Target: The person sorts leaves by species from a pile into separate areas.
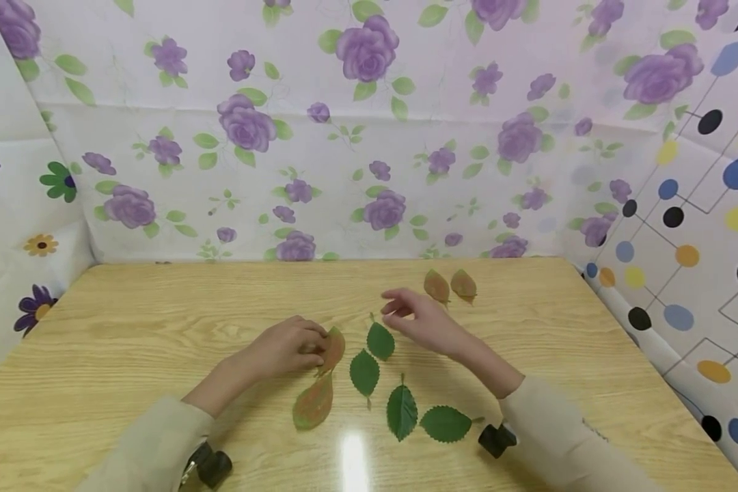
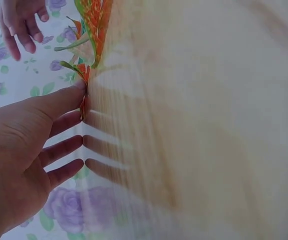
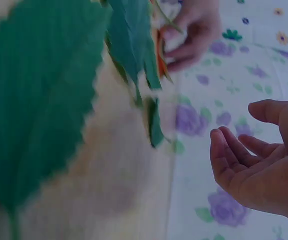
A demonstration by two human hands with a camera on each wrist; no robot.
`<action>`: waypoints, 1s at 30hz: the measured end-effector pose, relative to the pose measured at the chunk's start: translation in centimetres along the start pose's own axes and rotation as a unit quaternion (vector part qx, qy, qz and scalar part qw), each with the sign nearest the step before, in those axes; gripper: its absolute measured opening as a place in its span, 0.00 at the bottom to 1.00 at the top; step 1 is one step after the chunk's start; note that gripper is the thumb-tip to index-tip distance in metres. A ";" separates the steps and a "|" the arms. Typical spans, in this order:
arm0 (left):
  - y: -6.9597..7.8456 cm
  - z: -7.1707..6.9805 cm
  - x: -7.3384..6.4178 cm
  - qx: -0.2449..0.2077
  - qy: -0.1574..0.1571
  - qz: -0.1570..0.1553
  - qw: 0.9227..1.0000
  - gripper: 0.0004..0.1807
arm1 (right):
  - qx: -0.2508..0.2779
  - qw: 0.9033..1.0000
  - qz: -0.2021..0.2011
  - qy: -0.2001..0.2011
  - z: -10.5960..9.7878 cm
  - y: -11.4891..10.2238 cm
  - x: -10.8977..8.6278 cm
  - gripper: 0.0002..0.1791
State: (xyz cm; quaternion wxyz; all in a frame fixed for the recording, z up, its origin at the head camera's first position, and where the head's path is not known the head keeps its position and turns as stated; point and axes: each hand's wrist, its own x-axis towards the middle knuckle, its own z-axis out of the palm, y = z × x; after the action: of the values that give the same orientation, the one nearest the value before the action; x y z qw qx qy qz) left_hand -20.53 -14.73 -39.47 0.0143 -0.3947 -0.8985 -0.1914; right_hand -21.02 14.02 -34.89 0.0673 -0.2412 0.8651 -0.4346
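Observation:
My left hand (image 1: 289, 347) is low at the table, its thumb and index fingertip pinching the edge of a red-orange leaf with green margins (image 1: 335, 350). In the left wrist view, the other fingertips rest on the tabletop beside this leaf (image 2: 85, 75). A second reddish leaf (image 1: 313, 404) lies just in front of it. My right hand (image 1: 421, 320) hovers over the table beyond the green leaves, fingers loosely bent and nothing between them. Nearest to it is a toothed green leaf (image 1: 380, 341), with another green leaf (image 1: 365, 373) beside it.
Two more green leaves, one upright (image 1: 402, 413) and one sideways (image 1: 445, 424), lie nearer the front. Farther back, two reddish leaves (image 1: 436, 286) lie side by side. Flower-printed sheeting (image 1: 369, 205) rises behind the wooden table (image 1: 160, 301), and dotted sheeting (image 1: 676, 287) on the right.

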 end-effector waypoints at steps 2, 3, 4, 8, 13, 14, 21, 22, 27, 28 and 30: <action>0.0 0.0 0.0 0.001 -0.002 -0.001 1.000 0.11 | 0.011 1.000 0.001 -0.024 1.2 -0.3 -0.1 0.24; 0.0 0.1 0.0 0.002 -0.003 -0.002 1.000 0.11 | 0.017 0.999 0.000 -0.035 1.7 -0.5 -0.1 0.23; 0.0 0.1 0.1 0.002 -0.005 -0.003 1.000 0.11 | 0.023 0.999 0.001 -0.046 2.3 -0.6 -0.1 0.22; 0.0 0.0 0.1 -0.001 -0.008 -0.008 1.000 0.11 | 0.063 0.995 0.012 -0.083 4.3 -1.2 -0.1 0.20; 0.2 -0.2 0.1 -0.010 -0.010 -0.011 1.000 0.11 | 0.089 0.990 0.039 -0.100 6.4 -1.5 -0.1 0.19; 0.3 -0.2 0.1 -0.013 -0.009 -0.012 1.000 0.11 | 0.088 0.990 0.042 -0.102 6.8 -1.5 -0.2 0.18; 0.3 -0.2 0.1 -0.021 -0.008 -0.010 1.000 0.11 | 0.052 0.993 0.050 -0.096 8.5 -2.3 -0.4 0.10; 0.3 -0.2 0.1 -0.021 -0.008 -0.010 1.000 0.11 | 0.051 0.993 0.052 -0.095 8.6 -2.4 -0.4 0.09; 0.3 -0.3 0.0 -0.023 -0.012 -0.014 1.000 0.11 | 0.047 0.993 0.064 -0.090 9.1 -2.6 -0.1 0.10; 0.3 -0.3 0.0 -0.023 -0.013 -0.015 1.000 0.11 | 0.045 0.993 0.065 -0.089 9.2 -2.7 0.0 0.10; 0.3 -0.3 -0.1 -0.022 -0.014 -0.015 1.000 0.11 | 0.032 0.994 0.062 -0.086 9.4 -2.8 0.1 0.10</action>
State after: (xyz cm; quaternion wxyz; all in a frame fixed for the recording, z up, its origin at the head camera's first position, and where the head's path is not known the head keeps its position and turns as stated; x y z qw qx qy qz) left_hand -20.28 -14.69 -39.09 -0.0098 -0.3845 -0.8998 -0.2060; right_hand -17.07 5.80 -38.48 0.1756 -0.2216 0.8550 -0.4348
